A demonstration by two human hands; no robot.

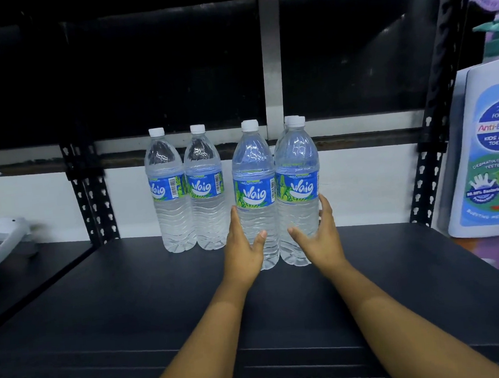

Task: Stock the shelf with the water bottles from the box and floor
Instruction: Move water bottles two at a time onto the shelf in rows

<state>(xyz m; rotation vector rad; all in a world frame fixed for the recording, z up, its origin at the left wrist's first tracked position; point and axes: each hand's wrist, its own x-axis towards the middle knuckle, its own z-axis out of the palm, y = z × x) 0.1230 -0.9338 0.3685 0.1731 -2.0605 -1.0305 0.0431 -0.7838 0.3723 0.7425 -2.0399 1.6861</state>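
I am steadying two Waig water bottles: one (pixel 254 188) between my left hand's (pixel 244 248) curled fingers and thumb, its neighbour (pixel 298 182) inside my right hand (pixel 322 237). I should be sliding both back level with the rear pair (pixel 188 190) on the black shelf (pixel 132 300).

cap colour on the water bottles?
White caps on all of them, best seen in the head view, the only one.
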